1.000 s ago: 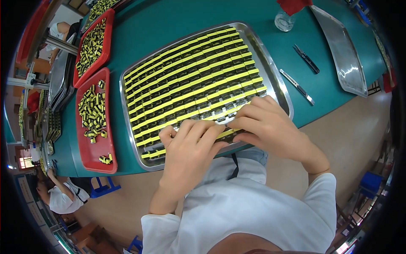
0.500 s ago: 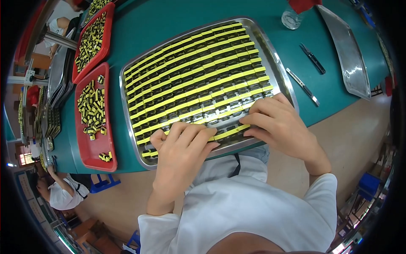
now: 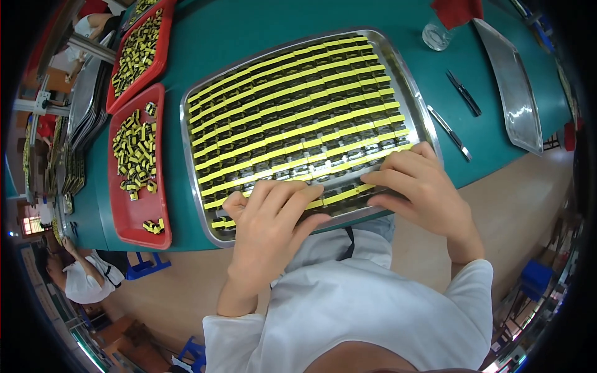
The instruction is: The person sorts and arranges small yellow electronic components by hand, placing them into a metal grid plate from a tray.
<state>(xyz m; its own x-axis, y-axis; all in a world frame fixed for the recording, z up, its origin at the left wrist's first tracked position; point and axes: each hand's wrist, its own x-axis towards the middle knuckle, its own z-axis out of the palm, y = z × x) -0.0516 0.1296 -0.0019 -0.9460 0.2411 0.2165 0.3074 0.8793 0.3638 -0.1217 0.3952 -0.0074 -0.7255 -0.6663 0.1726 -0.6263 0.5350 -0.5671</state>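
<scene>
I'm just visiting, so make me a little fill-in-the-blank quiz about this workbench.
The metal tray holds rows of small parts coloured black and ____.
A red bin lies to the tray's ____.
Of the left hand and right hand, the ____ one is nearer the clear glass.
The wearer's shirt is ____.

Missing words: yellow; left; right; white.

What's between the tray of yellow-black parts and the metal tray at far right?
Head view: a knife, black snips and, farther back, a clear glass and red cloth.
</scene>
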